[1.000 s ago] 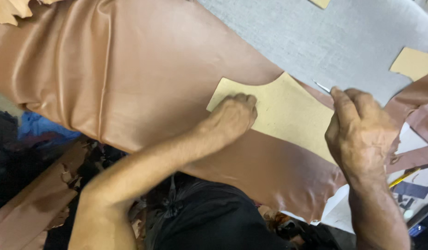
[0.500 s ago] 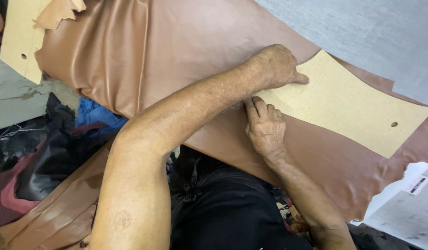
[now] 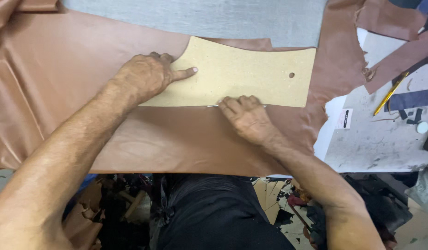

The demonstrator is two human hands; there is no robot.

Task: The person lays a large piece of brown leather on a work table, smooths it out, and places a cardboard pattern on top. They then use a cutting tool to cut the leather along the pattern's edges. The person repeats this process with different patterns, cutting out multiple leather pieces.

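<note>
Two hands on one cardboard template (image 3: 251,76), lying flat on brown leather (image 3: 167,139) toward bench's far edge. Left hand (image 3: 146,76) pressing template's left end, forefinger stretched out, others curled. Right hand (image 3: 246,115) at template's near edge, fingers pinched around thin metal tool (image 3: 213,106).

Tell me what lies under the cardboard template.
The cardboard template lies on a brown leather sheet, which shows on all sides except the top edge. The left hand presses it down. The leather beneath it is covered.
</note>
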